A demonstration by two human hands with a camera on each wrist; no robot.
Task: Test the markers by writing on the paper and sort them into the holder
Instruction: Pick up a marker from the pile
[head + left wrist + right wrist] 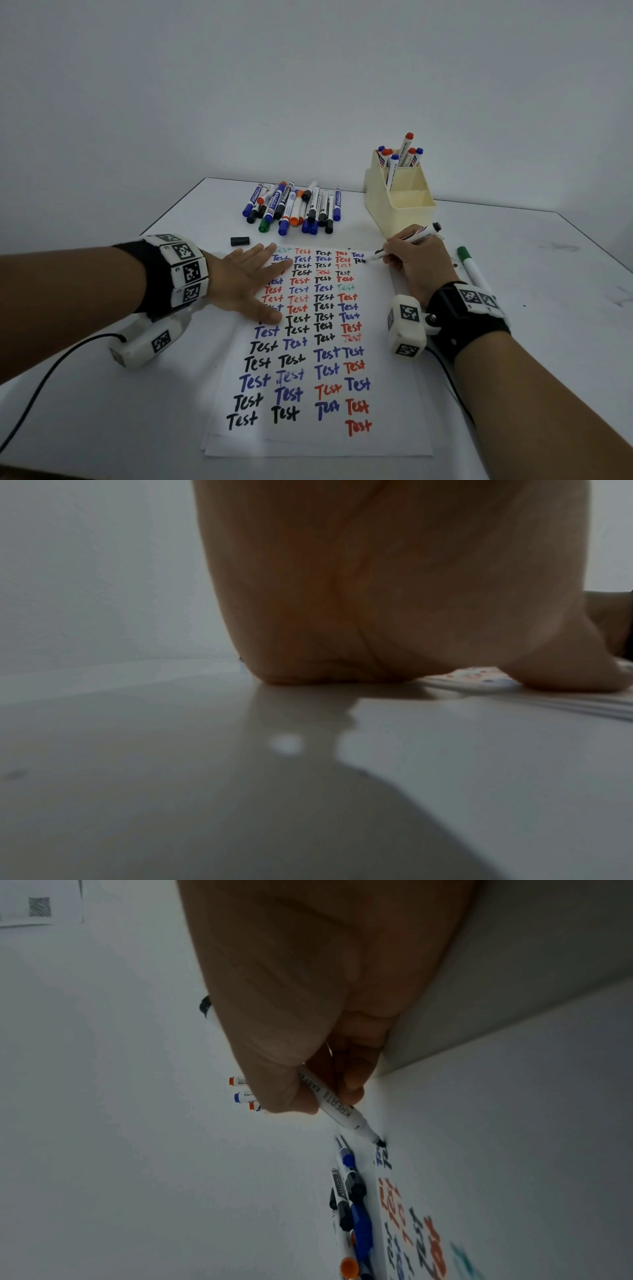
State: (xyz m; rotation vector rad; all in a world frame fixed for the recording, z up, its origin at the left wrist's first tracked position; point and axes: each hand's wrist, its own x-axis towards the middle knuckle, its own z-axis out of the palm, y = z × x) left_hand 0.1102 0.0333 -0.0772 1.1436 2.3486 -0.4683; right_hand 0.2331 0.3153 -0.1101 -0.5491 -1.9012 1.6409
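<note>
A white sheet of paper (318, 435) filled with rows of "Test" in black, blue and red lies in front of me. My left hand (251, 282) lies flat on its upper left part, fingers spread. My right hand (416, 263) grips an uncapped black marker (406, 241), its tip touching the paper's top right corner; in the right wrist view the marker (337, 1107) has its tip on the paper (514, 1150). Its black cap (239, 241) lies above the left hand. A cream holder (399, 202) at the back right holds several red and blue markers (399, 154).
A pile of mixed markers (296, 207) lies behind the paper. A green marker (474, 270) lies on the white table (120, 428) to the right of my right hand. A black cable (51, 377) runs from the left wrist camera. The left wrist view shows only my palm (394, 588) on the table.
</note>
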